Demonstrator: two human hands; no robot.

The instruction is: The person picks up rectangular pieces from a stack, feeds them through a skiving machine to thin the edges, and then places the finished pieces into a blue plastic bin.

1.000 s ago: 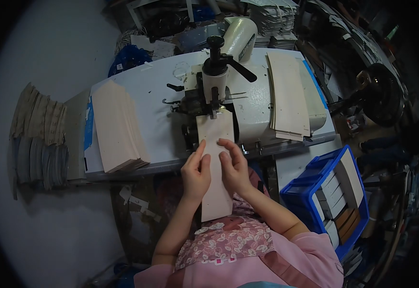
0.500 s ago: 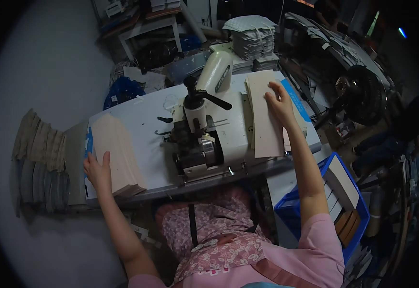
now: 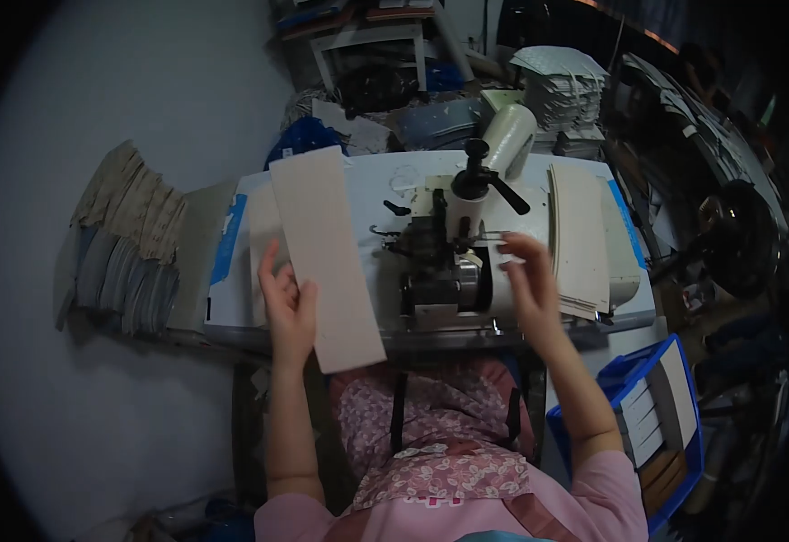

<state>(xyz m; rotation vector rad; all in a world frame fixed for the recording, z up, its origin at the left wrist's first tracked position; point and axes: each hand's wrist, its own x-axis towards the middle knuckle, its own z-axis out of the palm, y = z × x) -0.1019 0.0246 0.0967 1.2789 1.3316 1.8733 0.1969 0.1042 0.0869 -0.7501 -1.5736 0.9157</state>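
My left hand (image 3: 288, 312) grips a long, pale strip of card (image 3: 331, 262) by its left edge, thumb on top. The strip hangs tilted over the left part of the white table (image 3: 394, 172), its lower end past the front edge. Partly covered by it is a pale stack of strips (image 3: 262, 230). My right hand (image 3: 535, 289) is raised in front of the machine (image 3: 449, 294), thumb and fingers apart, apparently with nothing in them. Just right of that hand, another stack of pale strips (image 3: 581, 230) lies on the machine's white body.
Grey and brown layered stacks (image 3: 132, 226) stand at the left. A blue crate (image 3: 697, 452) with card pieces is at the lower right. Behind it stands a black fan (image 3: 742, 221). A tied white stack (image 3: 562, 95) sits at the back.
My left hand has lifted a strip off the left stack and moved right with it. My right hand has left the right stack and come towards the machine. The view has turned left.
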